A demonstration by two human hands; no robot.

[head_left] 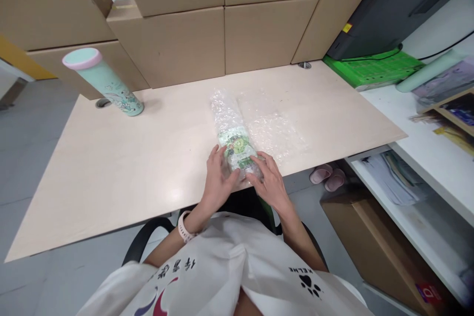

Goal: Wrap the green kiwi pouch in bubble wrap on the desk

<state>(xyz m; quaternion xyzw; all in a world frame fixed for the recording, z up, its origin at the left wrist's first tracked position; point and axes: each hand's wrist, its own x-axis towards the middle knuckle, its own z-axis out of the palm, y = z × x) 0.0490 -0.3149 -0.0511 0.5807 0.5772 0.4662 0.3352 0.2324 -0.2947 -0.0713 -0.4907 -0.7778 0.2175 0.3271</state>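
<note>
At lower centre, left hand [219,180] and right hand [271,185] both clasp the green-labelled tube [239,150] in bubble wrap [274,128]; keeping the wrap taut while rolling seems wise.

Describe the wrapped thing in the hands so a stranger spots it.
Find the pale desk before the stacked cardboard boxes; go to its near edge. There the left hand and right hand hold a green-printed tube rolled in bubble wrap. The mint tumbler at far left stands unwrapped.
</note>
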